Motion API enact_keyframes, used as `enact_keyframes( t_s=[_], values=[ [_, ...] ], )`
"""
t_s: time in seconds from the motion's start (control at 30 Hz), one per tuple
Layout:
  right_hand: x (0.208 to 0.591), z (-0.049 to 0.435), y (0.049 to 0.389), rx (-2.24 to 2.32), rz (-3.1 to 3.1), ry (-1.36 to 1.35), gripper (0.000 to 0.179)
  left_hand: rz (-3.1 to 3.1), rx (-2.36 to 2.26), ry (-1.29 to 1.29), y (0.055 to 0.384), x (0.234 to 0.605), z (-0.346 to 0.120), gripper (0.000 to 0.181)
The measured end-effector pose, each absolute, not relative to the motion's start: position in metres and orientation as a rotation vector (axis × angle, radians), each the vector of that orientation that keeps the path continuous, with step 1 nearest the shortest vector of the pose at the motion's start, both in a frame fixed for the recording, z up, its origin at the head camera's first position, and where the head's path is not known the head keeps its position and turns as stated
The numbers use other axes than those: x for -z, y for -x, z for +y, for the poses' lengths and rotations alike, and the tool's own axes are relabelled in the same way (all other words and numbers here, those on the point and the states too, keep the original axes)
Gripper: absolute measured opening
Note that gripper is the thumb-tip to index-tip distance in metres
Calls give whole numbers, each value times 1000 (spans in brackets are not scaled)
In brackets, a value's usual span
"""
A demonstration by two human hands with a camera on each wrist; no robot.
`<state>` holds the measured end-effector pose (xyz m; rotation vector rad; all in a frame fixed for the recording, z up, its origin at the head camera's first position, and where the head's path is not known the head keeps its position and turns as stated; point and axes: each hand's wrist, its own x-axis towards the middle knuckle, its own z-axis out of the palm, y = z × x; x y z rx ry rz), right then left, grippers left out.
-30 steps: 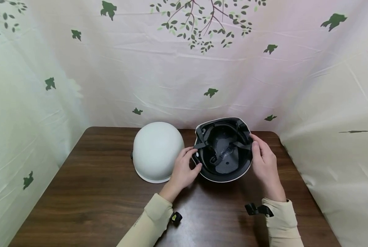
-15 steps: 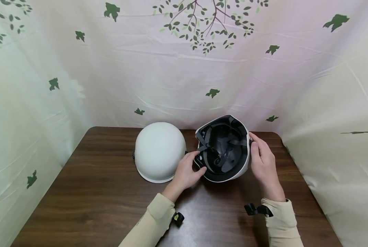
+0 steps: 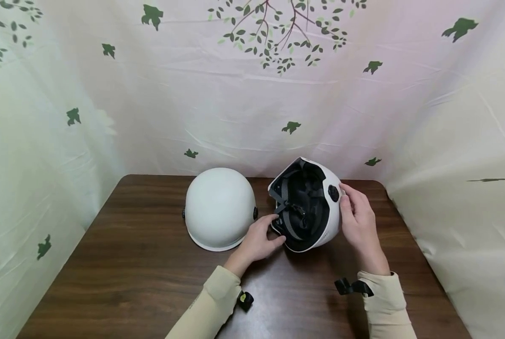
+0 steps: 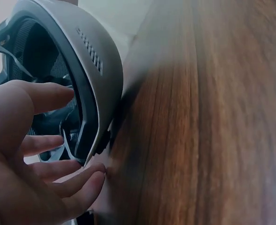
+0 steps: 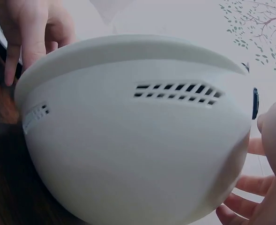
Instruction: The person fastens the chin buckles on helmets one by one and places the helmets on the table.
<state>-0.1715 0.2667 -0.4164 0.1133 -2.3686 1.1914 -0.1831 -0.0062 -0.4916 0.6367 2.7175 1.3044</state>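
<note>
A white helmet (image 3: 332,221) with a black padded lining and straps is tipped on its side, its opening facing left and up in the head view. My left hand (image 3: 257,241) holds its lower left rim, thumb at the front edge and fingers by the side. On the other side, my right hand (image 3: 358,223) grips the shell beside a round black knob (image 3: 333,193). Slotted vents (image 5: 177,93) show on the shell in the right wrist view, where the fingers reach beneath it. A second white helmet (image 3: 220,207) sits dome up to the left.
Both helmets are near the back edge of a dark wooden table (image 3: 121,263). A pale curtain (image 3: 244,103) printed with leaves and birds hangs behind and at the sides. The left forearm passes in front of the second helmet.
The held helmet has turned to the left between my hands, so its opening looks narrower and its right side with the knob has come into view. The second helmet stays put.
</note>
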Motion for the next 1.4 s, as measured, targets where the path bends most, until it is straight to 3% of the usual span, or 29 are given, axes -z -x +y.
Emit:
enact_keyframes(
  t_s=[0.5,0.7,0.97,1.23,1.4],
  values=[
    [419,263,170,-1205,-2406,-85,43,2780,-1269,-723,190,488,-9,70],
    [416,262,173,-1206,-2402,-117,42,2695,-1415,-879,187,457,2,80],
    [412,263,172,-1184,-2413,-149,43,2602,-1588,-1143,189,417,34,78],
    [408,261,171,-1235,-2415,-216,43,2623,-1591,-1040,192,389,59,84],
    [405,259,170,-1200,-2408,-239,43,2663,-1588,-988,193,380,64,76]
  ],
)
